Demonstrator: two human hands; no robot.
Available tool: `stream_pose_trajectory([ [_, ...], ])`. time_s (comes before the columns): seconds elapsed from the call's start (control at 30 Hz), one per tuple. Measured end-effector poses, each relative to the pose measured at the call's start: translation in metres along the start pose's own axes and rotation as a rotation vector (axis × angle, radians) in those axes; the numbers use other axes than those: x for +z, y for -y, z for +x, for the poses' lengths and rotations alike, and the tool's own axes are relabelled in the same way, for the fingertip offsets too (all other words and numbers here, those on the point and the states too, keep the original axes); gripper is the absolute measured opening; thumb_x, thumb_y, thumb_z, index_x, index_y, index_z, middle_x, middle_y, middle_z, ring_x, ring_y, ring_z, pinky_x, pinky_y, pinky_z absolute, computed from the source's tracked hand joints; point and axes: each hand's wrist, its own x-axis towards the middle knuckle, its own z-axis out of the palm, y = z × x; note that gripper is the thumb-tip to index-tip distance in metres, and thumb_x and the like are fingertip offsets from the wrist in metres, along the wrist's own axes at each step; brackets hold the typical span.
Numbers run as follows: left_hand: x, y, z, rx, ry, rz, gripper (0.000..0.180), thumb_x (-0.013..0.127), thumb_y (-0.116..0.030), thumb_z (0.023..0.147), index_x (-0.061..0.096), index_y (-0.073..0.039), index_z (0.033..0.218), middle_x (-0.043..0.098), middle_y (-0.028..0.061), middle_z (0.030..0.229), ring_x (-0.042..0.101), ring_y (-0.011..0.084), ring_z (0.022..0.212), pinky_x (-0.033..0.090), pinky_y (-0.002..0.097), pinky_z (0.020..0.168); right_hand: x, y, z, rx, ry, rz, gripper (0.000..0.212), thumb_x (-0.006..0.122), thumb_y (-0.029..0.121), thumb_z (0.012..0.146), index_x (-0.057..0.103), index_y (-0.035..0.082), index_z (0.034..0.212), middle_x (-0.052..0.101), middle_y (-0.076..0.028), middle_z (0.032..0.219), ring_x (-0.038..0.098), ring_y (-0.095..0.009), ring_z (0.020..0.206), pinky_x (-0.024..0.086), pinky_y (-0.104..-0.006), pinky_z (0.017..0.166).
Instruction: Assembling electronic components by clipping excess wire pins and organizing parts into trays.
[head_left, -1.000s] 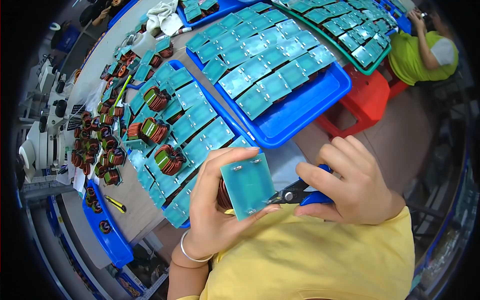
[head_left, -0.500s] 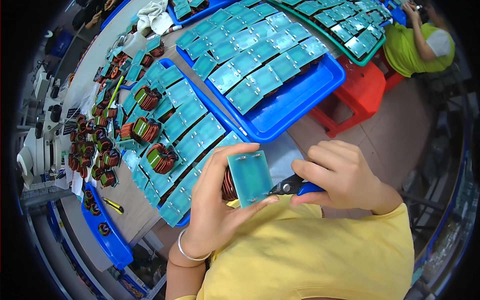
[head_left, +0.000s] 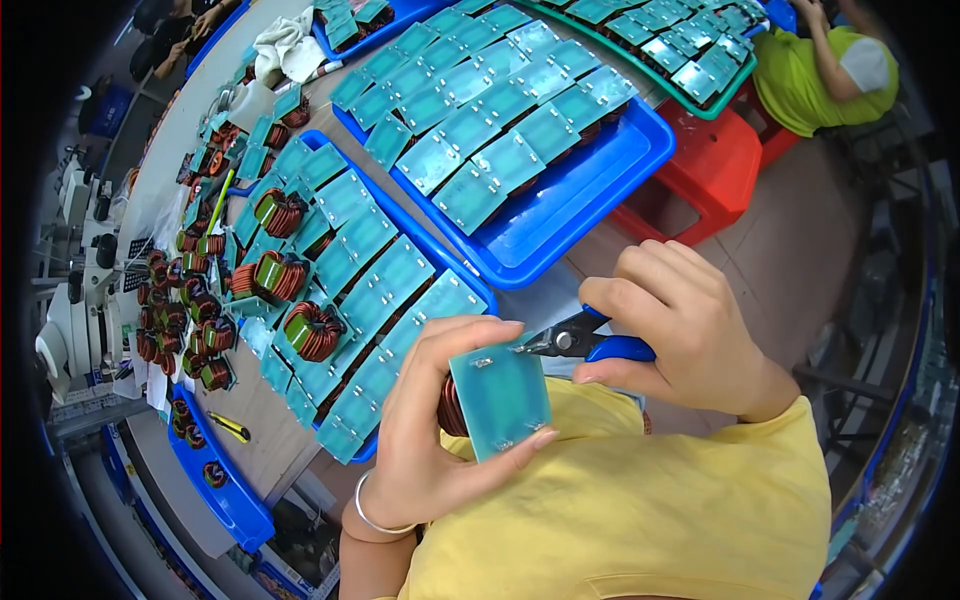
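Observation:
My left hand (head_left: 440, 400) is closed round a square green circuit board (head_left: 500, 400) with a copper-wound coil (head_left: 452, 408) on its back. The board's face, with small metal pins near its corners, is turned toward me. Blue-handled flush cutters (head_left: 590, 342) sit in the grip of my right hand (head_left: 690, 330). Their jaw tips reach the pins at the board's upper right corner; whether they touch is too small to tell. Several similar boards lie in rows in a blue tray (head_left: 490, 300) beyond my left hand, three of them coil-side up on top.
A second blue tray (head_left: 600, 215) of boards stands farther back, beside a red stool (head_left: 715, 170). A green tray (head_left: 735, 95) lies beyond. Loose coils (head_left: 190, 310), a yellow cutter knife (head_left: 230, 427) and a white cloth (head_left: 288, 48) are leftward. A person in bright green (head_left: 825, 80) sits far right.
The cutters have moved up from the board's lower right corner to its upper right corner. My left hand has lowered and tilted the board slightly. The whole view has shifted a little.

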Motion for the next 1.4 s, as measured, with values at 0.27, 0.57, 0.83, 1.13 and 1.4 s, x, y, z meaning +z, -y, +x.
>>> stream_pose_trajectory([
  [0.27,-0.002,-0.003,-0.002,0.062,-0.014,0.087,0.06,0.079,-0.006,0.062,0.05,0.002,0.113,0.053,0.0163,0.103,0.054,0.0266,0.093,0.046,0.0308,0.075,-0.003,0.004,0.003,-0.015,0.021,-0.006,0.046,0.065,0.046,0.071,0.056,0.004,0.089,0.039,-0.006,0.069,0.042,-0.023,0.059,0.034,-0.0335,0.056],
  [0.57,-0.001,-0.003,0.001,0.026,-0.006,0.096,0.058,0.079,-0.008,0.062,0.05,0.001,0.112,0.054,0.0158,0.103,0.054,0.0273,0.093,0.046,0.0328,0.077,0.004,-0.001,0.001,-0.037,0.035,-0.042,0.045,0.064,0.046,0.072,0.056,0.004,0.087,0.039,-0.007,0.066,0.044,-0.024,0.057,0.036,-0.0333,0.051],
  [0.83,0.002,0.0,0.001,-0.24,0.059,-0.041,0.066,0.081,-0.015,0.058,0.049,0.002,0.113,0.05,0.0104,0.11,0.053,0.0178,0.095,0.043,0.0267,0.081,0.018,-0.009,-0.008,0.026,0.004,0.143,0.047,0.063,0.047,0.074,0.055,0.002,0.087,0.042,-0.008,0.067,0.046,-0.026,0.058,0.038,-0.0338,0.053],
  [1.13,0.004,0.003,-0.001,-0.487,-0.065,-0.564,0.079,0.081,-0.037,0.064,0.043,0.006,0.117,0.058,0.0083,0.089,0.059,0.0128,0.075,0.049,0.0226,0.059,0.004,0.003,0.0,0.037,0.026,0.225,0.046,0.066,0.044,0.073,0.054,0.002,0.088,0.044,-0.01,0.072,0.046,-0.028,0.063,0.037,-0.0348,0.057],
  [1.4,-0.001,0.007,-0.002,-0.326,0.023,-0.457,0.065,0.071,-0.009,0.077,0.033,-0.001,0.13,0.046,0.007,0.118,0.051,0.0111,0.1,0.044,0.0258,0.085,-0.007,0.015,0.007,0.036,0.14,0.165,0.041,0.066,0.041,0.074,0.055,0.005,0.091,0.049,-0.008,0.076,0.051,-0.024,0.068,0.041,-0.0333,0.06],
])
